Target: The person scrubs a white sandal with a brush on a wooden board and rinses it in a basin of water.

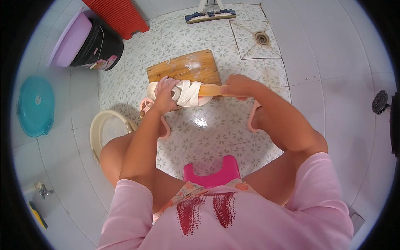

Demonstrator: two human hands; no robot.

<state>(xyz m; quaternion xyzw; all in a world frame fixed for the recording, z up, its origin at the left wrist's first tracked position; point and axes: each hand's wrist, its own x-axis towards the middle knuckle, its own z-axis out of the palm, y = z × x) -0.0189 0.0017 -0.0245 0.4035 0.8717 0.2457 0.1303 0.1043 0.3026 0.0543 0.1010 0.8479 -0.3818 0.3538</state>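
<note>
My left hand (165,93) grips the heel end of a white strapped sandal (190,93), held over the near edge of a wooden board (184,67). White powder lies on the board. My right hand (239,86) is closed around the handle of a yellow-orange brush (209,90), whose far end reaches to the sandal's straps and opening. The bristles are hidden. Pink slippers are on my feet, one at each side of the sandal.
A cream basin (93,134) stands on the left, a black bucket (107,47) with a purple basin (70,40) behind it. A red washboard (118,18), a floor squeegee (211,16) and a drain (262,38) lie ahead. A pink stool (212,178) is below me.
</note>
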